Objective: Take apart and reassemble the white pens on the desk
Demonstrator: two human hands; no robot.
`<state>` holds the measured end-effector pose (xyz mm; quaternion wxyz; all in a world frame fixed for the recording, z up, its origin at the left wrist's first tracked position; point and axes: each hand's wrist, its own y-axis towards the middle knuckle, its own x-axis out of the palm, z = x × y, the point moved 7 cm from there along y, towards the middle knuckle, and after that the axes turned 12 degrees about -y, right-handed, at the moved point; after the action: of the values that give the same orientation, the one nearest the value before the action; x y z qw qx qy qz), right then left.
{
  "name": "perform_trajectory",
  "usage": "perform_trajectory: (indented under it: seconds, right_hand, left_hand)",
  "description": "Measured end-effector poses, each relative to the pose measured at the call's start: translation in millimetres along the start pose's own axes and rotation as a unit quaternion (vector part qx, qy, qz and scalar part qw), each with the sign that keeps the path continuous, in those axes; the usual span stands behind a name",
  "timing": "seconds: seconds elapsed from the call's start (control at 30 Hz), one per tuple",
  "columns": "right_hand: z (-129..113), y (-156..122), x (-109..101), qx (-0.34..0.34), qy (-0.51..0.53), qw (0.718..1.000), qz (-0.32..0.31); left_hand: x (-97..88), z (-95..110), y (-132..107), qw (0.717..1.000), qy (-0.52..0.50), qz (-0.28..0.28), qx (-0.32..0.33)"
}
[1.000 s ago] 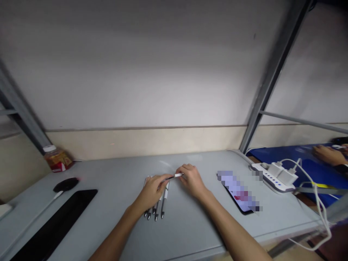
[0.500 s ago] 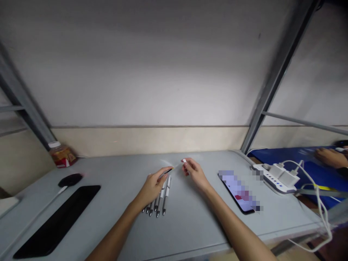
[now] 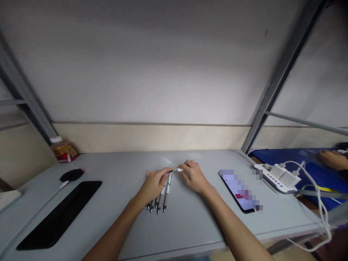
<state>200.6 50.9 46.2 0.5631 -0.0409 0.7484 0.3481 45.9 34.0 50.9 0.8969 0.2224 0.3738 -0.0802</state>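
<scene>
My left hand (image 3: 154, 184) is closed, fingers pinching a dark, slim pen part (image 3: 170, 171) that points right. In my right hand (image 3: 194, 176), also closed, is a short white pen barrel (image 3: 178, 169). The two pieces are end to end between my fingertips, a yellowish bit showing at the join; whether they are fully joined is too small to tell. Several white-and-grey pens (image 3: 166, 195) lie side by side on the grey table (image 3: 187, 224), beneath and beside my left hand, which hides part of them.
Right of my arm lies a lit phone (image 3: 236, 190), then a white power strip (image 3: 272, 181) with plugged-in chargers and cables. At left are a black flat slab (image 3: 59, 215), a black puck with a cable (image 3: 71, 175) and a jar (image 3: 63, 151). Another person's hand (image 3: 332, 158) rests far right.
My right hand has come left and turned palm-down, bringing the white barrel against the tip of the part in my left hand. The gap between them has closed.
</scene>
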Motion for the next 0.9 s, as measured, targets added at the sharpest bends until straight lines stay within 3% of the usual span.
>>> perform_trajectory:
  seconds: [0.1,0.4,0.9]
  right_hand:
    - [-3,0,1,-0.013,-0.003,1.000,-0.010]
    - [6,1,2,0.017,0.014,1.000,-0.002]
    - [-20,0,12,-0.057,0.068,0.996,-0.012]
  left_hand:
    - [5.0,-3,0,1.000,0.013,-0.023,0.014]
    - [4.5,-12,1,0.999,0.030,-0.013,-0.004]
    - [19.9,-8,-4,0.997,0.066,-0.039,0.018]
